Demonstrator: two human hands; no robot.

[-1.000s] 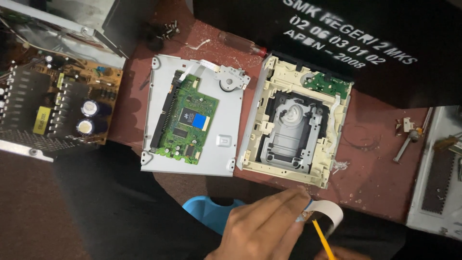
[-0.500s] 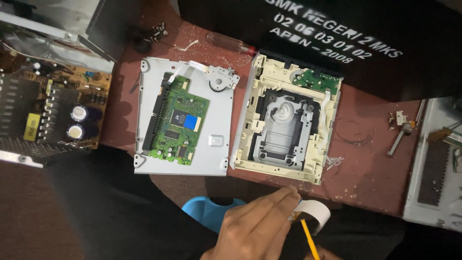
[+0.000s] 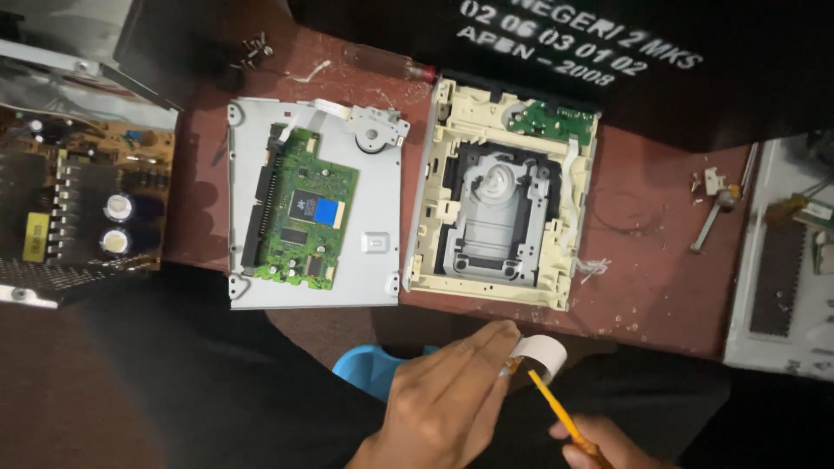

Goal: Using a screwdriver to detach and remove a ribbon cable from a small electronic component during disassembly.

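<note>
At the lower edge of the view, in front of the reddish worktop (image 3: 660, 269), the left hand (image 3: 443, 404) pinches a small white roll (image 3: 540, 356), probably tape, between fingertips and thumb. The right hand (image 3: 599, 443), only partly in view, is closed around a yellow-handled tool (image 3: 556, 408), whose tip meets the roll at the left fingertips. On the worktop just beyond the hands lies an opened cream plastic drive chassis (image 3: 504, 195). Touching it on the left lies a grey metal plate (image 3: 369, 208) carrying a green circuit board (image 3: 304, 213). Farther left sits a brown board with capacitors (image 3: 82, 200). A blue object (image 3: 373, 365) shows below the worktop edge.
</note>
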